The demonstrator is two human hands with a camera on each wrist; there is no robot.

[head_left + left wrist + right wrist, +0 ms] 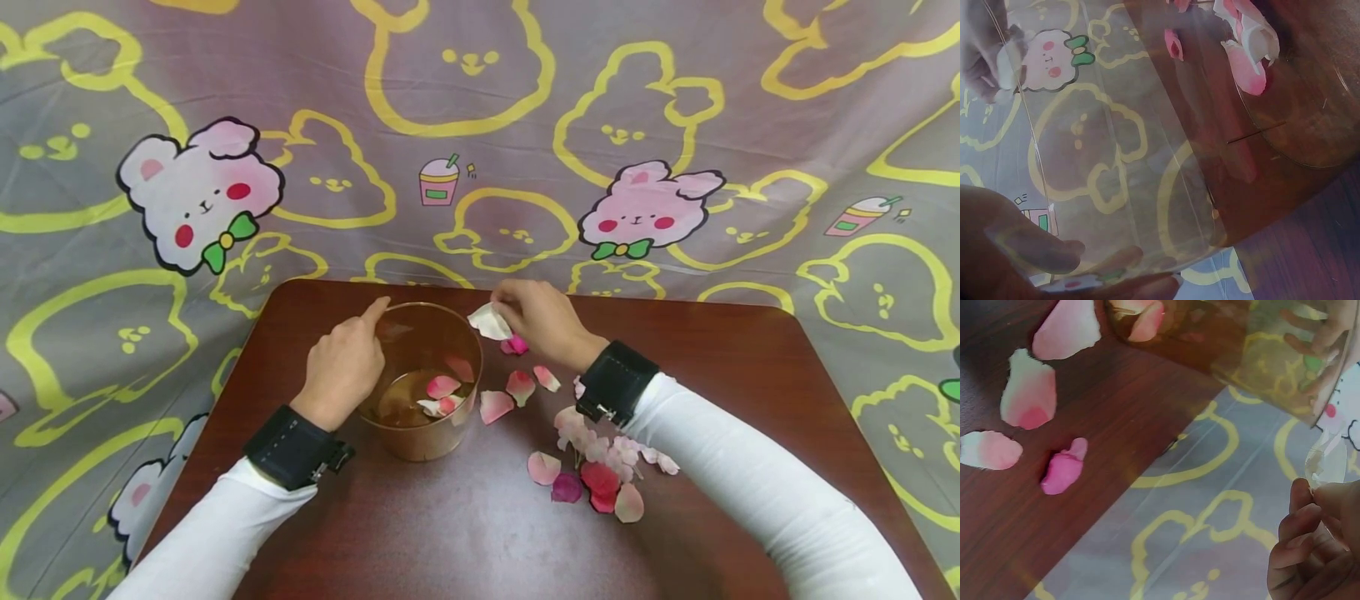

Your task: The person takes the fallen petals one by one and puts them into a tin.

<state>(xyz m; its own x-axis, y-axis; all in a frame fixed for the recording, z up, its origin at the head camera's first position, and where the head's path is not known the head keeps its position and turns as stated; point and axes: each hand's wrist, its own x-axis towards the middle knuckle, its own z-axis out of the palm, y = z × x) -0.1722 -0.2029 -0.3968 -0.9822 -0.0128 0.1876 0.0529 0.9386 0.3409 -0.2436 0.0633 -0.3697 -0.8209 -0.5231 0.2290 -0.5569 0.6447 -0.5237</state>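
A clear amber-tinted plastic bucket (423, 442) stands at the left of the table, with pink and white petals (442, 386) at its bottom. My left hand (343, 367) grips its left side, thumb and fingers on the wall near the rim. Just outside the far right rim, my right hand (543, 321) pinches a white petal (489, 322) between thumb and fingertips, above the table. In the right wrist view the petal (1325, 459) looks thin and pale. Below that hand lies a magenta petal (514, 345), and nearby a pink-and-white petal (496, 407).
Under the right forearm lie pale pink blossoms (600, 446), a red petal (600, 483), a purple petal (566, 487) and other pink petals. The brown table (465, 533) ends at the back against a patterned cloth (480, 158).
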